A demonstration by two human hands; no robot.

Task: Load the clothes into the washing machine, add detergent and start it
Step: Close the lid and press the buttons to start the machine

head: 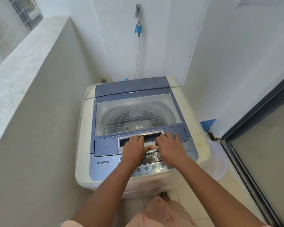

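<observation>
Resting side by side on the shut lid's silver handle (140, 138), the left hand (134, 149) and right hand (170, 149) lie flat, fingers extended and holding nothing, atop the washing machine (87, 122) standing between two walls.

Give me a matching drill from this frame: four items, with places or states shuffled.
Items:
1. lid
2. left hand
3. tap
4. wall socket

States:
A. on the wall above the machine
B. closed, with a clear window
C. behind the machine's back left corner
D. fingers on the lid handle

Pairs: 1-B, 2-D, 3-A, 4-C
</observation>
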